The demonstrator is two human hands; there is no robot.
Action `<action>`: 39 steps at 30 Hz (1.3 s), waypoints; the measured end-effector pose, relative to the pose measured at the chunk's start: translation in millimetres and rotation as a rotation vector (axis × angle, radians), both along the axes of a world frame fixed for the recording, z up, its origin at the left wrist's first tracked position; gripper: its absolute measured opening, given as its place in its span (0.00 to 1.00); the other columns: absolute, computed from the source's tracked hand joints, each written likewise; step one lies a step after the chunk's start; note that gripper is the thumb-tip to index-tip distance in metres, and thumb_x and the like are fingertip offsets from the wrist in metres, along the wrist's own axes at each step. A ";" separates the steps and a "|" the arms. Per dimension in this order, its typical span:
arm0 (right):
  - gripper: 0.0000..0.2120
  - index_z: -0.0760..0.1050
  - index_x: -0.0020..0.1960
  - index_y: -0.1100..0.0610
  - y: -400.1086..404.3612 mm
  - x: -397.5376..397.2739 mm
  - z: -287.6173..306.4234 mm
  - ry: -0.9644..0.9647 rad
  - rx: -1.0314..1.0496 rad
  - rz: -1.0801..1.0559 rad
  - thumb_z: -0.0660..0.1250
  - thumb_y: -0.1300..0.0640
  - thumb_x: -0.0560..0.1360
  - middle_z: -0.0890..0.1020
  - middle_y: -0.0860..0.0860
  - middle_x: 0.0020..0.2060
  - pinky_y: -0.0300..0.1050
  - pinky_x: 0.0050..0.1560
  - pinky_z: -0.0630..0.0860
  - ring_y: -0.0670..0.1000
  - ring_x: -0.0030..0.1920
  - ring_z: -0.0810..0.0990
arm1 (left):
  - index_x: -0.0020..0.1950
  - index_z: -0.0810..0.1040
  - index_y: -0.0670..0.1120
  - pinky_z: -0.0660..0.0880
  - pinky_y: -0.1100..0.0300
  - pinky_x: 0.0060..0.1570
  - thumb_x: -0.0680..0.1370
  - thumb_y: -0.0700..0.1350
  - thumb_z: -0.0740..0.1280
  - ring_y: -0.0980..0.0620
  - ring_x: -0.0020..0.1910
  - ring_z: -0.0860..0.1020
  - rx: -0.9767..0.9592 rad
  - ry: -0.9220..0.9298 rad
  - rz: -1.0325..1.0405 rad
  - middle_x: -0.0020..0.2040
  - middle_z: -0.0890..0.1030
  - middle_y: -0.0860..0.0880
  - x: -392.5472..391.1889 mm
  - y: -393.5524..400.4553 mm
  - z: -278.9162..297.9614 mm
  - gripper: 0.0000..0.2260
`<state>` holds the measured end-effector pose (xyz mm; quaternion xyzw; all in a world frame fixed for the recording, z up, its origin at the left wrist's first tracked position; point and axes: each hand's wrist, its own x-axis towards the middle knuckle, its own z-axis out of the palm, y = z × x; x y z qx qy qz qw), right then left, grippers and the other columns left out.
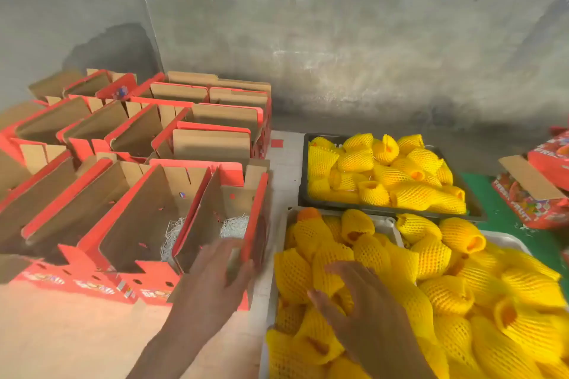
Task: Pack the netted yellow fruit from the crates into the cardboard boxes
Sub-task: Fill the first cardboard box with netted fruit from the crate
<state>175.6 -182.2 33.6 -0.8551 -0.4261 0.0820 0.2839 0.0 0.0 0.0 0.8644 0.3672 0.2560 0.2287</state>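
Your left hand [215, 274] lay flat-fingered at the nearest cardboard box [221, 218]; your right hand [363, 311] spread loosely over netted yellow fruit [326, 268] in the white crate [505, 238], gripping nothing

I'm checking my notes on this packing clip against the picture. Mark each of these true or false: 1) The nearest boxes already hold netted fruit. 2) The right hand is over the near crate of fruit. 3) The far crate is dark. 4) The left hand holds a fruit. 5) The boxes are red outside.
1) False. The nearest cardboard boxes hold only white shredded paper; no fruit shows in them.
2) True. The right hand reaches over the netted fruit in the near white crate.
3) True. The far crate is dark and also full of netted fruit.
4) False. The left hand is at the nearest box's front edge, with no fruit in it.
5) True. Red printed outsides, plain brown inside.
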 end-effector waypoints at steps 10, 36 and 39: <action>0.32 0.64 0.76 0.52 95.5 41.1 -38.0 -0.112 -0.377 -0.115 0.60 0.34 0.81 0.72 0.53 0.74 0.56 0.71 0.68 0.58 0.75 0.69 | 0.45 0.77 0.39 0.79 0.53 0.43 0.79 0.47 0.62 0.38 0.47 0.83 -0.365 0.421 0.109 0.42 0.82 0.42 53.3 48.1 -28.0 0.11; 0.38 0.67 0.74 0.55 172.2 94.1 -55.2 -0.015 -0.401 -0.112 0.72 0.34 0.74 0.74 0.55 0.71 0.60 0.65 0.76 0.59 0.70 0.74 | 0.62 0.74 0.57 0.70 0.81 0.44 0.84 0.56 0.62 0.66 0.52 0.78 -0.633 -0.168 -0.041 0.54 0.79 0.62 44.7 13.7 -31.5 0.09; 0.38 0.64 0.75 0.55 178.2 94.5 -63.0 -0.007 -0.403 -0.111 0.73 0.38 0.74 0.75 0.56 0.71 0.59 0.65 0.77 0.59 0.70 0.75 | 0.62 0.74 0.56 0.72 0.79 0.46 0.83 0.51 0.65 0.64 0.53 0.78 -0.618 -0.282 -0.010 0.56 0.79 0.60 58.2 16.4 -29.1 0.08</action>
